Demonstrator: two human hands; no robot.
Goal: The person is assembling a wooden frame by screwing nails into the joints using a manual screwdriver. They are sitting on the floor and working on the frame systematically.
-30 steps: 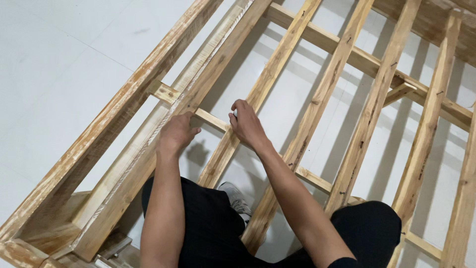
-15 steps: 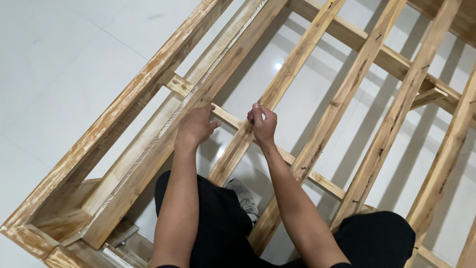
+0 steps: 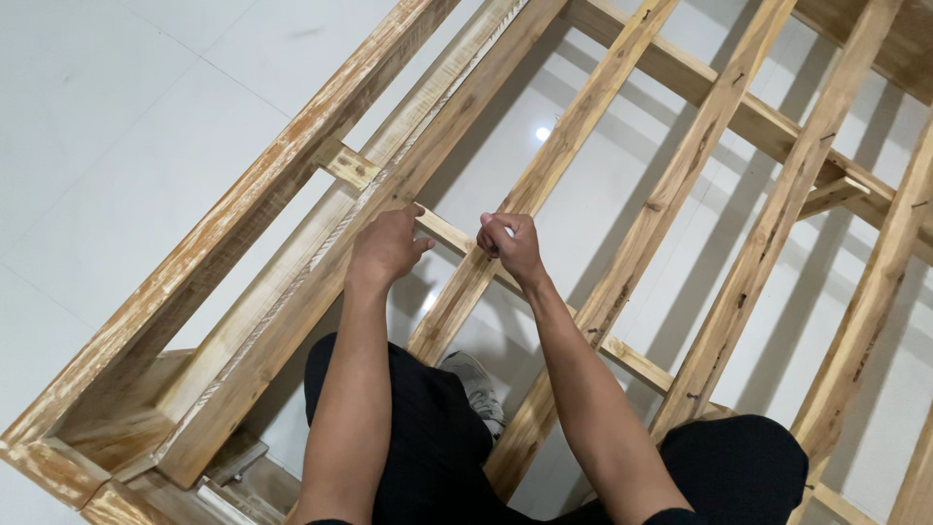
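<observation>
I crouch inside a raw wooden frame (image 3: 292,321) of long beams and slats. My left hand (image 3: 384,248) lies knuckles up where a thin cross slat (image 3: 454,236) meets the long beam, its fingers curled over the slat's end. My right hand (image 3: 510,243) is a closed fist just above the same slat, a hand's width to the right. A small pale bit shows between its fingers; I cannot tell what it is.
Several parallel slats (image 3: 573,146) run away from me over a white tiled floor (image 3: 146,97). An outer beam (image 3: 194,282) with white smears runs on the left. My black-trousered knees (image 3: 428,437) and a grey shoe (image 3: 476,379) are below the frame.
My right hand has gone from fingers spread on the slat to a closed fist. The left hand stays at the slat's end. My view has shifted slightly.
</observation>
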